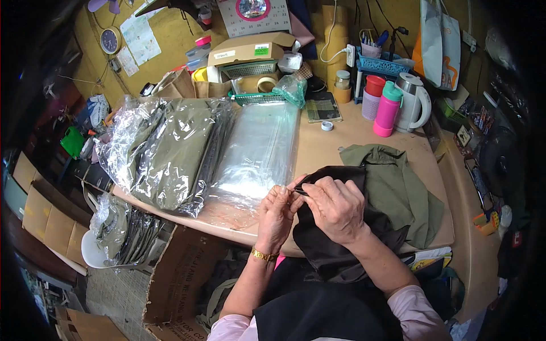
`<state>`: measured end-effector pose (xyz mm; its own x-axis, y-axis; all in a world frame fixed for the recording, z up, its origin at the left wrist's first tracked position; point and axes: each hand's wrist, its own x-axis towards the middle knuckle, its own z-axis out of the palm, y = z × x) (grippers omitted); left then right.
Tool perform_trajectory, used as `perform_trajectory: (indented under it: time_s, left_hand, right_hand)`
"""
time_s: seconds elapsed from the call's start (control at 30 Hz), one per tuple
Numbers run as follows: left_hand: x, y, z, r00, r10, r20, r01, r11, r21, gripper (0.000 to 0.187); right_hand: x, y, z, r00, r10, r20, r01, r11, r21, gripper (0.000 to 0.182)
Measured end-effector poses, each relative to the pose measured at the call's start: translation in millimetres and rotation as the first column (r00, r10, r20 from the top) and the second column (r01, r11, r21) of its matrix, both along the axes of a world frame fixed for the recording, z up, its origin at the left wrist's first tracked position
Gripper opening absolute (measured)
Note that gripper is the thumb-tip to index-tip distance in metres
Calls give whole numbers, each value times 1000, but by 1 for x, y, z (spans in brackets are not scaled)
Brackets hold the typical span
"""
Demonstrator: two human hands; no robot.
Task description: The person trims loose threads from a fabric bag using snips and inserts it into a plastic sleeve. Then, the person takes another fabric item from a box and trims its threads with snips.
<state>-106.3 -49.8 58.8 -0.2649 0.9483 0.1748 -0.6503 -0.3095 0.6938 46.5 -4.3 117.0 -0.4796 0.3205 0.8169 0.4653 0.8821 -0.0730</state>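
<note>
Head view, dark cloth [323,245] pinched in both hands [335,209], draping below

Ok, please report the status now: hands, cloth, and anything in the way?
Left hand and right hand close together, pinching dark cloth at its edge. Green garment adjoining, on the right. Nothing seen blocking the hands.

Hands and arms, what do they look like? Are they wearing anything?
The left hand and right hand wear no gloves. A shiny gold-coloured band goes around the left wrist; the right has none. Pale pink sleeves stop around the elbows.
</note>
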Motion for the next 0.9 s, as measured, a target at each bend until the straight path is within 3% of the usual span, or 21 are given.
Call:
perform_trajectory:
  time_s: [0.2,0.3,0.37,0.4,0.43,0.5,0.53,0.57,0.6,0.63,0.67,0.7,0.73,0.77,0.83,0.87,0.9]
  left_hand:
    - [7,-5,2,993,-23,-112,28,999,43,21]
    - [12,-11,2,996,5,-87,-4,1000,15,17]
    - [14,-15,13,995,3,-97,-2,1000,13,19]
    - [14,-17,16,994,2,-107,-1,1000,10,20]
    - [11,-20,16,994,0,-106,1,1000,9,20]
    - [-10,-26,17,954,149,-259,-182,978,-105,30]
    - [-59,-15,-22,994,-100,-49,108,971,214,32]
    - [-79,-8,-15,915,-397,68,298,782,547,35]
    - [-77,-10,-19,915,-398,70,299,783,545,35]
    - [-73,-13,-22,980,116,-162,-73,966,248,37]
    - [-58,-14,-2,714,490,-500,-534,843,63,42]
    - [-46,-8,5,681,478,-555,-440,873,211,53]
    - [-34,-2,16,631,411,-658,-410,897,167,71]
    - [-10,1,25,502,510,-698,-482,836,264,55]
    - [-8,10,18,485,274,-831,-252,953,167,23]
    - [-9,11,12,487,273,-830,-249,954,167,23]
    - [-8,10,5,415,305,-857,-348,924,161,11]
  right_hand:
    - [-1,1,-3,1000,24,-10,-24,1000,-16,28]
    - [1,14,-2,982,106,-153,-132,977,-165,25]
    - [3,31,-3,928,53,-368,-243,836,-493,32]
    - [2,46,-14,942,101,-320,-270,794,-545,32]
    - [15,58,-15,925,245,-289,-375,482,-792,26]
    - [21,66,-33,950,160,-267,-311,491,-814,22]
    - [21,67,-36,951,158,-266,-309,494,-813,22]
    - [21,65,-39,942,130,-309,-329,527,-784,22]
    - [20,63,-41,930,104,-353,-348,559,-753,22]
    - [18,61,-41,929,103,-355,-349,559,-752,22]
    - [15,59,-39,926,124,-355,-356,597,-719,22]
    - [12,57,-39,924,147,-354,-363,631,-686,23]
    - [8,55,-39,923,151,-354,-366,627,-687,23]
    - [5,54,-39,918,166,-361,-380,630,-677,22]
    - [3,56,-40,913,180,-367,-393,633,-667,21]
    - [4,61,-42,894,115,-432,-401,633,-662,19]
    - [7,68,-44,869,48,-493,-407,636,-655,18]
